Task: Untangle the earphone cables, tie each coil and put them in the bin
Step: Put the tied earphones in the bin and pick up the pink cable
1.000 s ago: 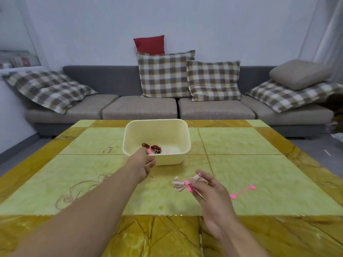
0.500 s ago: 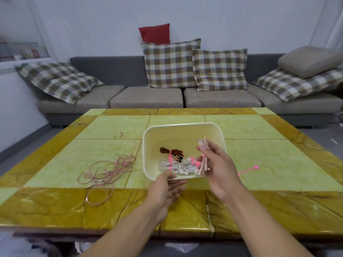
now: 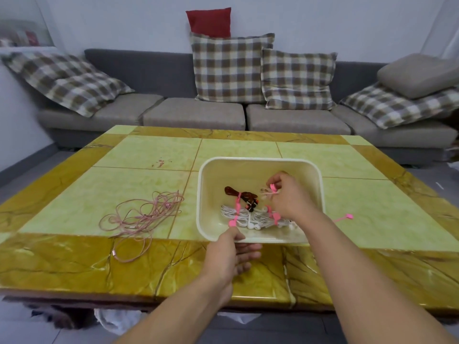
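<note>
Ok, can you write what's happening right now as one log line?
step: placing tied coil | right hand: pinches tied pale coil inside bin | left hand: grips bin's near rim | pink cable: loose on table

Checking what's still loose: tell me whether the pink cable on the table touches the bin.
Apart. The head view shows bare green tabletop between the pink cable and the bin; the cable's nearest loop stops short of the bin's left wall.
</note>
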